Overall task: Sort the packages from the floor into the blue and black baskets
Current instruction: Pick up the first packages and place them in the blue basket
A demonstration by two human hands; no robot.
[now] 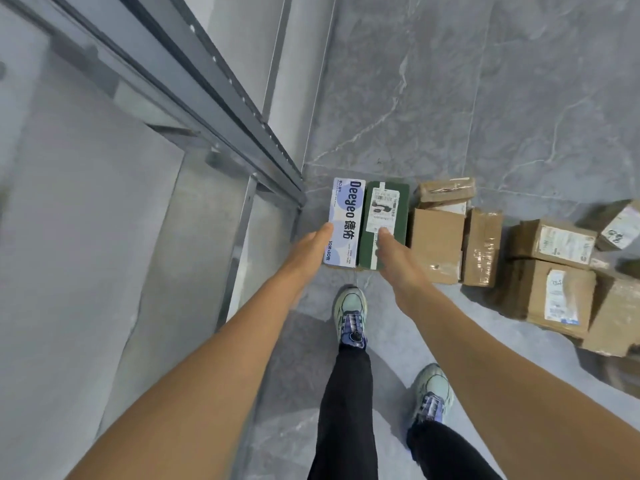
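Two pale sneakers [349, 315] are planted on the grey marble-tiled floor [450, 98]. The white-and-blue printed carton [344, 223] is touched by the left hand [311, 247], the dark green labelled box [384, 225] by the right hand [398, 261]; finger closure cannot be told. Brown cardboard packages [554, 271] are piled rightward; a grey metal frame [221, 109] is seen leftward.

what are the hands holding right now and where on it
The left hand grips the white and blue printed box at its left edge; the right hand grips the dark green labelled box at its near end.

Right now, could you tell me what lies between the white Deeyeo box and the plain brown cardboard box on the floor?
In the head view, the green box with a white label sits between the white Deeyeo box and the brown cardboard box; the right hand rests on it.
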